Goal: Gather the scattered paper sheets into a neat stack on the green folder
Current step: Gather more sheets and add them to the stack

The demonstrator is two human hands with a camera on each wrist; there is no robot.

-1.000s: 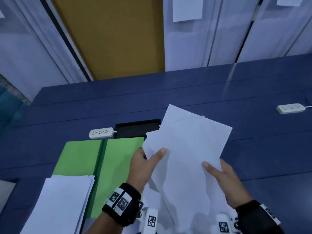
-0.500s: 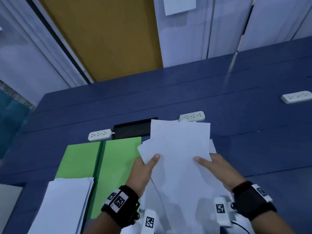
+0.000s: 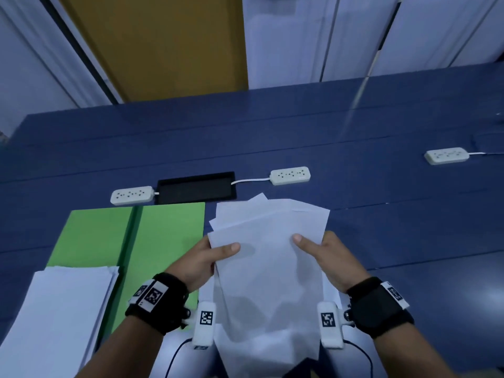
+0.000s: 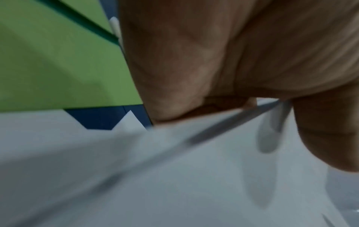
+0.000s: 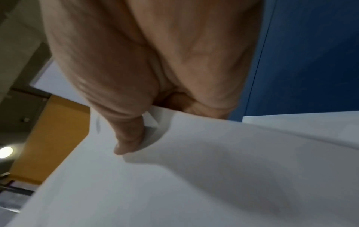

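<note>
I hold a loose bunch of white paper sheets [image 3: 268, 257] in both hands above the blue table, just right of the open green folder [image 3: 163, 236]. My left hand [image 3: 203, 259] pinches the bunch's left edge, thumb on top. My right hand [image 3: 324, 255] pinches the right edge the same way. The sheets' far corners fan out unevenly. The left wrist view shows the palm over the paper sheets [image 4: 174, 176] with the green folder [image 4: 48, 61] behind. In the right wrist view my thumb presses on the paper sheets [image 5: 194, 176]. A second stack of paper [image 3: 60, 317] lies on the folder's near left part.
Three white power strips [image 3: 132, 195] [image 3: 290, 175] [image 3: 447, 156] lie on the blue table [image 3: 272, 132], and a black recessed cable box [image 3: 196, 187] sits behind the folder. A wall and an orange panel stand beyond the table's far edge.
The held sheets have come down from upright and tilted to lower and squarer, with both hands drawn closer to me. My head view has shifted, showing a middle power strip.
</note>
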